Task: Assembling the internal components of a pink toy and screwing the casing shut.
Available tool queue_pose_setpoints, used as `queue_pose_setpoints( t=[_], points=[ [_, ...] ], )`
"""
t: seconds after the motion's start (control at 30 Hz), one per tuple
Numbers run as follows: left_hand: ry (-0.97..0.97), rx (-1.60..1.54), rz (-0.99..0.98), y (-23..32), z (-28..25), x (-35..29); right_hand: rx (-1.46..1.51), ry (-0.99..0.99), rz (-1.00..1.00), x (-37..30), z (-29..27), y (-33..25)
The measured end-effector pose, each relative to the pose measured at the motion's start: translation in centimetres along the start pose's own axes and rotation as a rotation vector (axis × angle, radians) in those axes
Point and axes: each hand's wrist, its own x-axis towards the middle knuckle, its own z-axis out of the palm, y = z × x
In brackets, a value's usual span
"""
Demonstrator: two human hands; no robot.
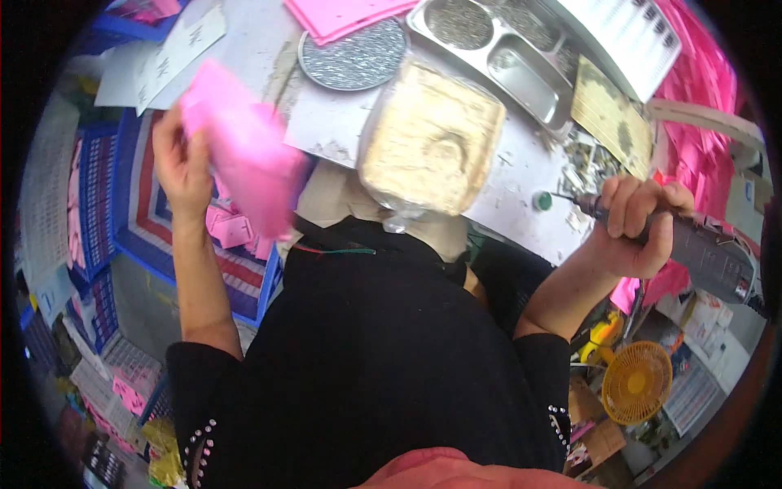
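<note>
On the left, my left hand (181,159) pinches the edge of a pink flat piece (244,151), smeared by motion, so its exact kind is unclear. The piece hangs beside the table edge, above a blue basket (130,236) holding more pink pieces (230,228). My right hand (639,216) is wrapped round a dark grey electric screwdriver (705,257) at the right. Its thin bit points left over the table, near a small green-topped cap (542,200). Between my hands, a worn cream-coloured block (436,134) wrapped in clear plastic lies at the table's front edge.
A round dish (354,57) of metal pins and a steel tray (529,77) with small parts stand at the back. Pink sheets (342,15) overlap the dish. Pink strips (692,90) hang at the right, above an orange fan (638,381). White papers (175,61) lie far left.
</note>
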Motion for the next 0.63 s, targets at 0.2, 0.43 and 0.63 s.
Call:
queue_pose_setpoints(
  t=[0.2, 0.43, 0.63],
  points=[
    [0.763, -0.269, -1.210, -23.4, -14.3, -31.9, 0.042, 0.058, 0.067, 0.3, 1.1, 2.2],
    [0.485, -0.301, -1.663, -23.5, -4.6, -35.4, 0.014, 0.057, 0.077, 2.3, 3.0, 3.4],
    [0.260, 0.299, -0.093, -9.4, -1.7, -1.3, -0.059, 0.180, 0.148, 1.4, 1.6, 4.1]
  ],
)
